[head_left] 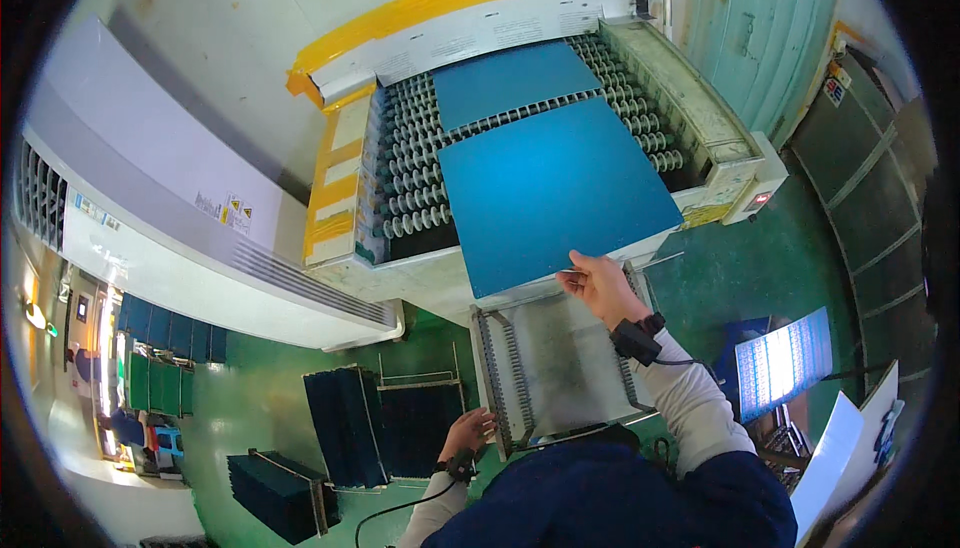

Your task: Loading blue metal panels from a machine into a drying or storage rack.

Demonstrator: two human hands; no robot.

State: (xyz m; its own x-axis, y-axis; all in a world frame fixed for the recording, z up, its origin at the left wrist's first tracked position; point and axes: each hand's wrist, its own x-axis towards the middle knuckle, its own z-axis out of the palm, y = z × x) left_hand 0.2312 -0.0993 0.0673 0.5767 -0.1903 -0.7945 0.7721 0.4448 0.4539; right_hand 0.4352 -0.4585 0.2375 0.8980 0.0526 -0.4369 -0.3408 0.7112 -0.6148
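Observation:
A large blue panel (555, 193) lies across the roller conveyor (415, 220), its near part jutting over the machine's front edge. My right hand (598, 286) pinches that panel at its near edge, thumb on top. Below it stands a slotted rack (497, 378) with toothed side rails and a pale, cloudy-looking middle. My left hand (468, 435) is closed at the rack's near left corner, fingers against its side. Farther back on the rollers, a second blue panel (515, 83) lies flat. Each wrist wears a dark strapped device with a cable.
Several racks packed with dark blue panels (345, 428) stand on the green floor to my left. A white cabinet (190, 188) borders the machine's left side. To the right are a lit screen (785, 363), a keyboard (785, 443) and a red-lit switch (761, 200) on the machine.

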